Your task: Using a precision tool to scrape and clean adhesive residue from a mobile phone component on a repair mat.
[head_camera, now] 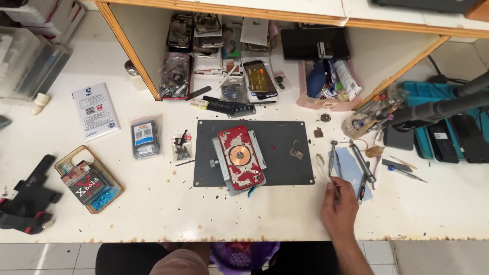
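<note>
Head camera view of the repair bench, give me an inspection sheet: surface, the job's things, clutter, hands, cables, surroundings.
Surface: white worktop, speckled with small dark debris.
Job's things: red-and-white backless phone body with a copper coil, clamped in a metal holder on a dark grey rectangular mat; metal tweezers and grey-handled screwdrivers at the right.
Clutter: small plastic parts bags, white printed packet, tan tray of blue bits, pink tub of tools.
Hands: right hand reaches the tools, fingertips at the tweezers; grip cannot be told. Left hand not in view.
Cables: black cable far right.
Surroundings: wooden shelf above stacked phones; tiled floor below.
</note>
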